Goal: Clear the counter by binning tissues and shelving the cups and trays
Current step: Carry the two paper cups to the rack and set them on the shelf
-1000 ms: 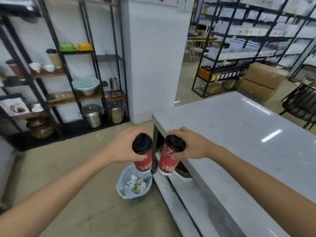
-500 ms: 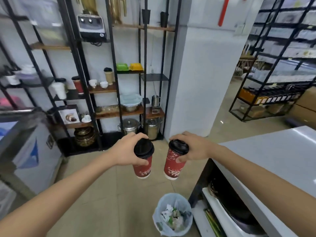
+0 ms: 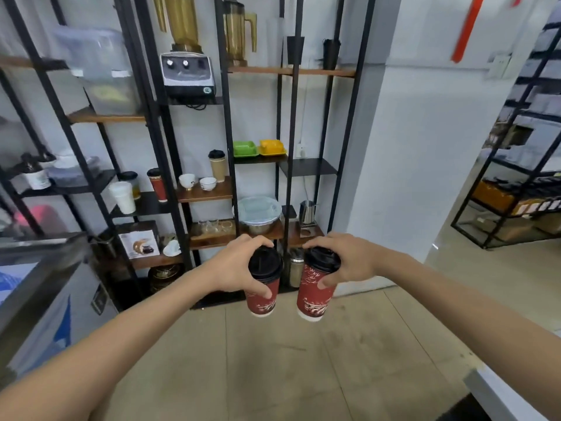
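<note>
Closer now to the shelving rack (image 3: 224, 123), left hand (image 3: 235, 267) and right hand (image 3: 349, 259) each grip a red cup (image 3: 263, 294), second red cup (image 3: 315, 294), fingers hiding part of both lids.

Matt paper cups (image 3: 263, 294), glossy plastic lids (image 3: 264, 262)

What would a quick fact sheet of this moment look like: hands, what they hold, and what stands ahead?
left hand: gripping a red paper cup with a black lid
right hand: gripping a second red lidded cup
cups: upright, apart, held over the floor
ahead: black metal shelving rack
rack contents: blender base, another red cup, green tray, yellow tray
counter: only a corner, lower right
</note>
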